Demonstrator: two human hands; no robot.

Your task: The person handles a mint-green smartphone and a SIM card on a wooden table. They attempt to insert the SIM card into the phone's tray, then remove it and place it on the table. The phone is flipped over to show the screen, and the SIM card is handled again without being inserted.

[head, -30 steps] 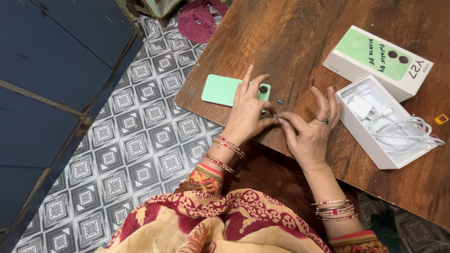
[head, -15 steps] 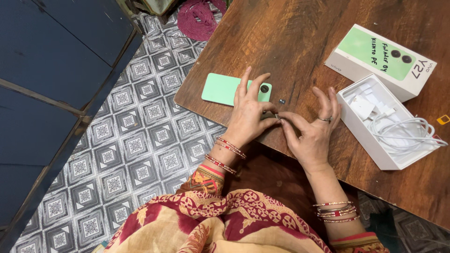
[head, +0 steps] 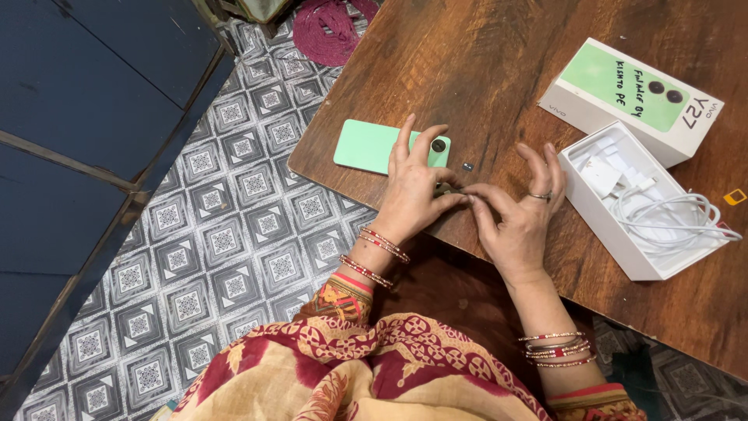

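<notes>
My left hand (head: 411,191) and my right hand (head: 516,222) meet fingertip to fingertip near the wooden table's (head: 499,70) front edge. Together they pinch a small metal piece (head: 460,189), which is almost hidden between thumbs and forefingers. A mint-green phone (head: 366,146) lies face down just beyond my left hand, whose raised fingers reach over the phone's camera end. A tiny dark chip (head: 467,166) lies on the wood just beyond the fingertips. My right hand wears a ring, and both wrists carry bangles.
An open white box (head: 615,234) holding a charger and a coiled white cable (head: 670,214) stands to the right. Its green-topped lid (head: 631,97) lies behind it. A small yellow piece (head: 734,197) sits far right. Patterned floor tiles (head: 234,234) lie to the left.
My fingertips have closed tighter around the small metal piece, which showed more plainly before. Both hands stay in nearly the same spot.
</notes>
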